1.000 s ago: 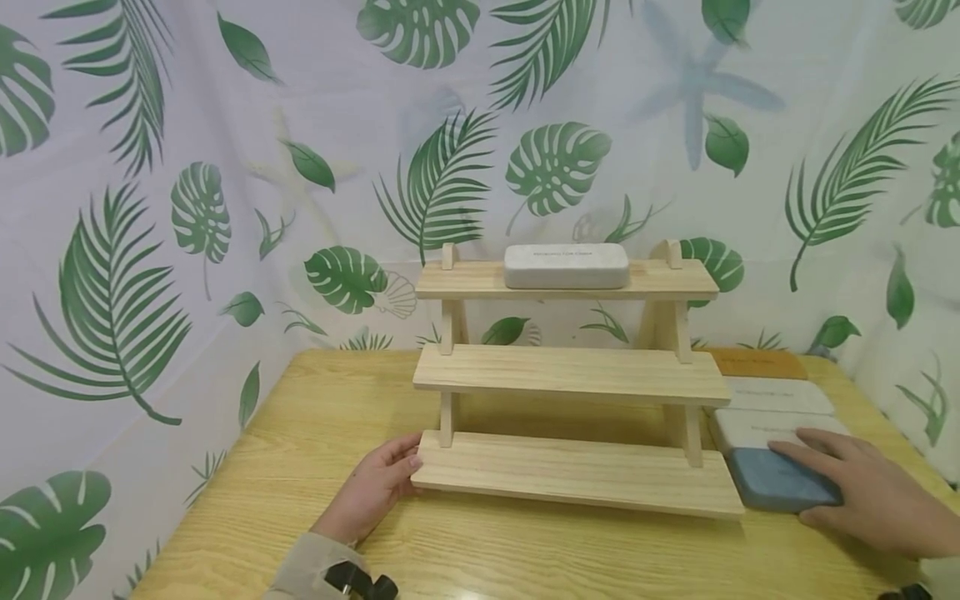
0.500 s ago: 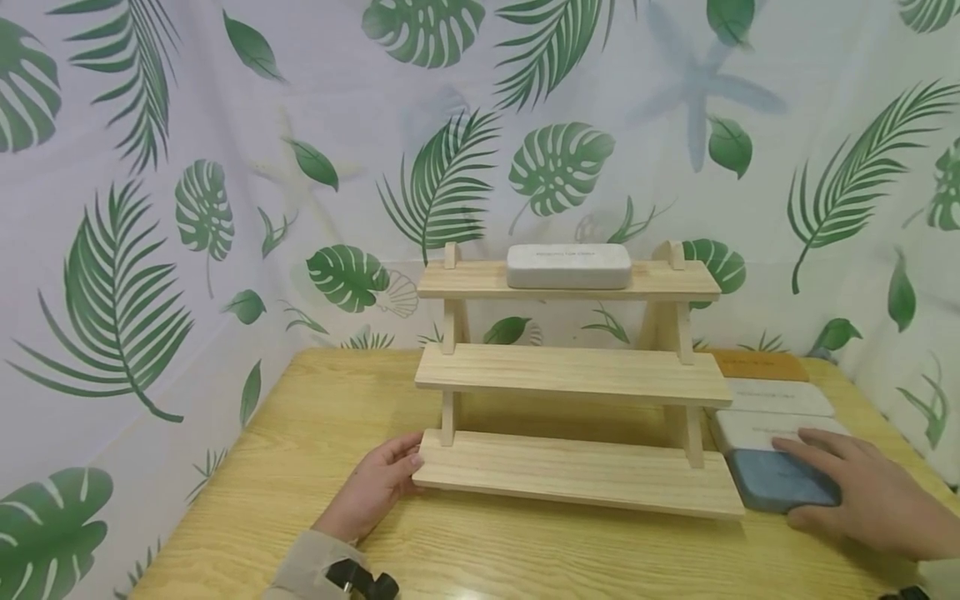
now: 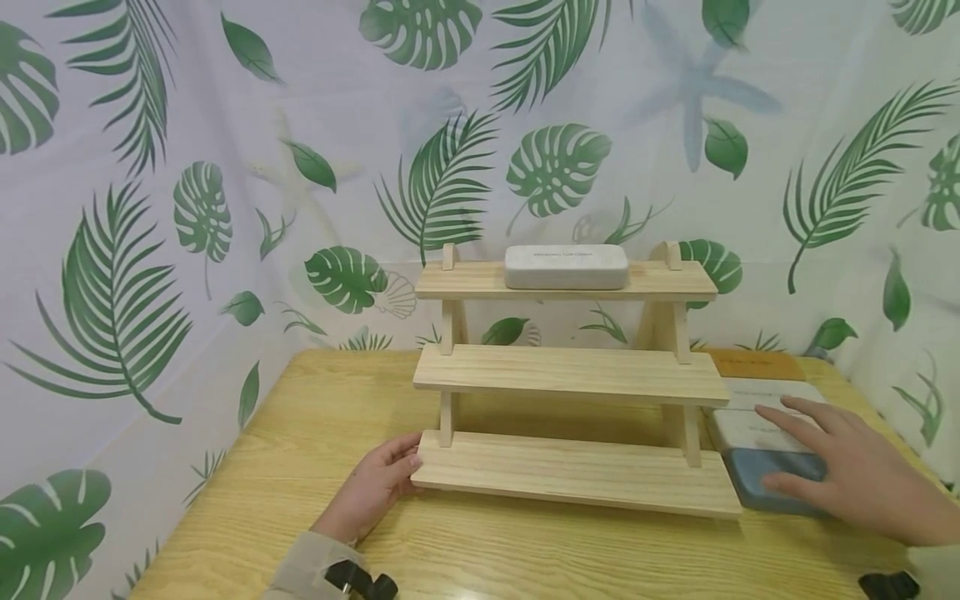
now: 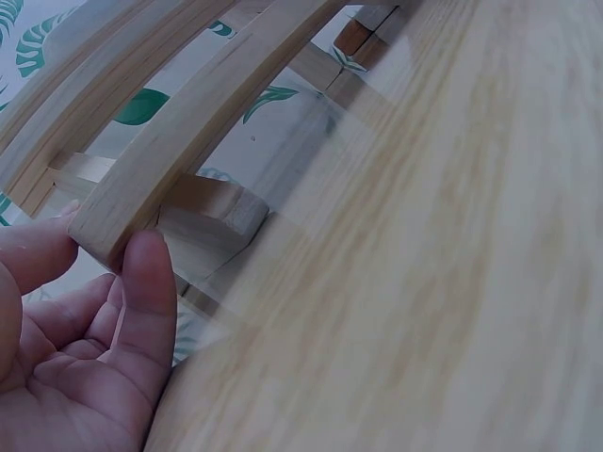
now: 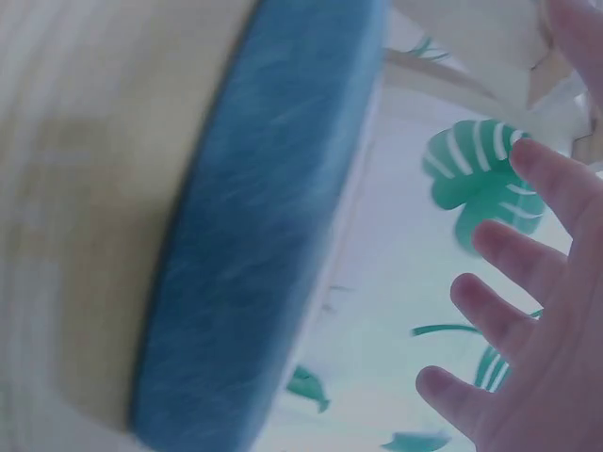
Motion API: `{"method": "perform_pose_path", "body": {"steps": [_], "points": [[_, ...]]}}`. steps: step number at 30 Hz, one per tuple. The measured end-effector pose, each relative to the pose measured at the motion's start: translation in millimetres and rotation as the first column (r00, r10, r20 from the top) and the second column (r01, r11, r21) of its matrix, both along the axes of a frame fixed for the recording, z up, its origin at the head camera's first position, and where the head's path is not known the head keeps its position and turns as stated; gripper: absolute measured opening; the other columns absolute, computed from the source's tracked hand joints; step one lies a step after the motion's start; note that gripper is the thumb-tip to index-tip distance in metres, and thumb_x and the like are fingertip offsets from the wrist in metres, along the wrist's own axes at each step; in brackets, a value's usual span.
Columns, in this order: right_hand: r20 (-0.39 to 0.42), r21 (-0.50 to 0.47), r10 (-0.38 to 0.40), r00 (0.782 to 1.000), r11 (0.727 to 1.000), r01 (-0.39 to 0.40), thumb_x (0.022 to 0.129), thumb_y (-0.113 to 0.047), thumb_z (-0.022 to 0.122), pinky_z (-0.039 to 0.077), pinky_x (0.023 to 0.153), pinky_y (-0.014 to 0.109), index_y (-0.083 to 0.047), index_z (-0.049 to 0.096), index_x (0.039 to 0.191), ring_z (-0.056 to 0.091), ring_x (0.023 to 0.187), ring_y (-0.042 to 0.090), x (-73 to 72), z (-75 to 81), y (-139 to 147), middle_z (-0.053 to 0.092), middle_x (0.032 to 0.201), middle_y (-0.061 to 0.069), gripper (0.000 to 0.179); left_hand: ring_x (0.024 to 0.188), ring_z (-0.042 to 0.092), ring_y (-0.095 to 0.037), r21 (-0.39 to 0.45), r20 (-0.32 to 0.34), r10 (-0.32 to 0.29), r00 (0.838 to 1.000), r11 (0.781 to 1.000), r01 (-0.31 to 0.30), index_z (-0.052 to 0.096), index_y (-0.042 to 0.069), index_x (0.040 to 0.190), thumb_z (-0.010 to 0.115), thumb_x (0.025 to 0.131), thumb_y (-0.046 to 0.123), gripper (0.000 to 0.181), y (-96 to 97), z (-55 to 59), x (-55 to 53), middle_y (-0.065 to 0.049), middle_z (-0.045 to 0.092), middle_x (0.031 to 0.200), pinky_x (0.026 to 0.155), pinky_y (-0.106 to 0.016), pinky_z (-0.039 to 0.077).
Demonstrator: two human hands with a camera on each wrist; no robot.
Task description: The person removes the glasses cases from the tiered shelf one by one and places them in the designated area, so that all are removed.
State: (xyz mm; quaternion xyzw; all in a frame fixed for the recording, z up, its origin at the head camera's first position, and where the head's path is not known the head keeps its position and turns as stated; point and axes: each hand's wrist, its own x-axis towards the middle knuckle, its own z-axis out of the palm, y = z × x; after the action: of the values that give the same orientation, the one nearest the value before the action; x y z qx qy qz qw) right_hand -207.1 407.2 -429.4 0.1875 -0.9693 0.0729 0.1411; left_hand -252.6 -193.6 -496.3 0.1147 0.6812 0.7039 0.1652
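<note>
A light wooden three-tier display rack [image 3: 570, 471] stands on the table. My left hand [image 3: 371, 483] pinches the left end of its bottom shelf; in the left wrist view the thumb and fingers of the left hand [image 4: 94, 348] grip that shelf end [image 4: 122, 207]. My right hand [image 3: 862, 471] hovers with spread fingers over a row of oblong cases at the right. Nearest is a blue case [image 3: 750, 473], which also fills the middle of the right wrist view, with the right hand [image 5: 537, 311] apart from it and holding nothing.
Behind the blue case lie two white cases [image 3: 750, 429] [image 3: 757, 390] and an orange-brown case [image 3: 753, 364], beside the rack's right end. Another white case [image 3: 566, 267] sits on the top shelf. A leaf-printed cloth [image 3: 300, 208] hangs behind the wooden table [image 3: 300, 433].
My right hand has lifted off the blue case, its fingers spreading and shifting slightly left over the cases. The left hand and the rack have stayed put.
</note>
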Motion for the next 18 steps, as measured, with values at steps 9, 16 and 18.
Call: {"method": "perform_pose_path", "body": {"steps": [9, 16, 18], "points": [[-0.087, -0.066, 0.057, 0.995, 0.996, -0.063, 0.079, -0.042, 0.086, 0.035, 0.09, 0.065, -0.019, 0.045, 0.154, 0.043, 0.123, 0.049, -4.6, 30.0, -23.3, 0.044, 0.145, 0.022, 0.088, 0.119, 0.057, -0.027, -0.003, -0.005, 0.005, 1.0, 1.0, -0.005, 0.028, -0.004, 0.156, 0.055, 0.107, 0.025, 0.064, 0.2, -0.8, -0.5, -0.022, 0.047, 0.145, 0.087, -0.035, 0.053], [-0.126, -0.079, 0.088, 0.988, 0.992, -0.099, 0.077, -0.042, 0.087, 0.032, 0.093, 0.068, -0.013, 0.048, 0.15, 0.04, 0.126, 0.052, -12.5, 48.0, -37.0, 0.042, 0.147, 0.024, 0.088, 0.119, 0.057, -0.026, -0.005, -0.005, 0.005, 1.0, 1.0, -0.005, 0.028, -0.004, 0.156, 0.055, 0.107, 0.024, 0.063, 0.3, -0.7, -0.4, -0.022, 0.046, 0.146, 0.087, -0.034, 0.053], [-0.129, -0.078, 0.096, 0.987, 0.991, -0.107, 0.077, -0.041, 0.087, 0.032, 0.093, 0.068, -0.013, 0.047, 0.151, 0.041, 0.125, 0.052, -14.9, 52.5, -40.6, 0.042, 0.147, 0.024, 0.089, 0.119, 0.057, -0.026, -0.006, -0.002, 0.006, 1.0, 1.0, -0.006, 0.028, -0.004, 0.156, 0.054, 0.107, 0.024, 0.062, 0.5, -0.3, -0.2, -0.021, 0.046, 0.146, 0.087, -0.034, 0.053]]}}
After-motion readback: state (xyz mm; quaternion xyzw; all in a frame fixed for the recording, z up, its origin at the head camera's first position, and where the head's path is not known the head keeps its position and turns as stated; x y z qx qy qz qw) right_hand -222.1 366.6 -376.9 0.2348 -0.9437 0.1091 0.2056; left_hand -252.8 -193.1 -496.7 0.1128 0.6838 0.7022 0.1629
